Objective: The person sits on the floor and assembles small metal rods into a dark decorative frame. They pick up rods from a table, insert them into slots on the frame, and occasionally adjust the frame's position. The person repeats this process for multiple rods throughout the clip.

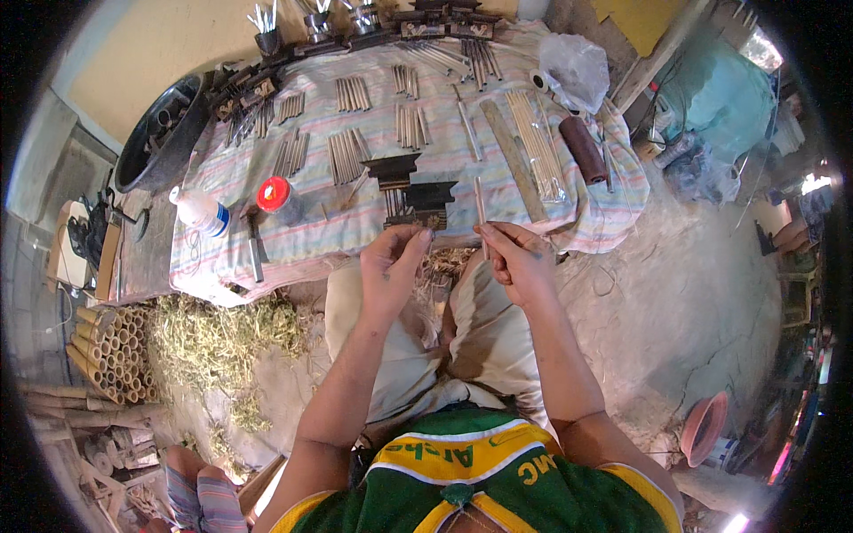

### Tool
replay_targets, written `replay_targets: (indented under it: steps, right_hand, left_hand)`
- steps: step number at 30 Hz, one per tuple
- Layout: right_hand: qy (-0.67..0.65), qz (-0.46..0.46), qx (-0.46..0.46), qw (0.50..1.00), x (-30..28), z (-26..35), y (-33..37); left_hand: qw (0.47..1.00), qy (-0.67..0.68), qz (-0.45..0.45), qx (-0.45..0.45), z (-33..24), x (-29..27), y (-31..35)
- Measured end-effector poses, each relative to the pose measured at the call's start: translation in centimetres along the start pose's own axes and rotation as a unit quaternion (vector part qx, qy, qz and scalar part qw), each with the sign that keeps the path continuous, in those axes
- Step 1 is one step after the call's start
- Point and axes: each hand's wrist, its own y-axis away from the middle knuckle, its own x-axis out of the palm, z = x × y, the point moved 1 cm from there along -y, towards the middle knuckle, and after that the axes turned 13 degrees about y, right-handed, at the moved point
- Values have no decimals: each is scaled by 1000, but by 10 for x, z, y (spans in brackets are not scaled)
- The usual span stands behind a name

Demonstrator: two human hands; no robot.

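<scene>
Pale metal or wood, I cannot tell which, makes up the thin rod (479, 197) that the right hand (524, 265) pinches between thumb and fingers, upright over the near edge of the striped cloth (329, 213). The left hand (394, 265) is nearly closed, thumb against fingers; whether it has anything small in its grip I cannot tell. Just beyond it stand dark carved blocks (431, 194). Farther left are a red-lidded jar (275, 194) and a white bottle (197, 210); right of the rod lie a flat strip (514, 160) and a brown cylinder (581, 148).
</scene>
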Motion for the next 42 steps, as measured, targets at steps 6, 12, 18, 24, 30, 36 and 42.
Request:
replay_targets:
  steps: [6,12,18,24,30,36,42]
  right_hand:
    - [-12,44,-26,999,-1,-17,8]
    - [41,45,-8,998,0,-32,11]
    - [35,39,2,999,3,-38,18]
    - [43,41,19,998,0,-41,17]
    - [31,51,-5,998,-2,-44,14]
    - [56,47,7,997,-2,-45,12]
    - [49,51,0,997,0,-43,14]
  left_hand:
    - [999,40,21,-26,-9,14,4]
    - [998,43,23,-28,-13,18,15]
    - [997,-21,37,70,-2,22,22]
    - [988,-97,47,107,4,25,24]
    - [990,-89,51,98,8,26,20]
    - [990,-110,42,80,6,27,18]
    - [991,-97,41,77,8,25,17]
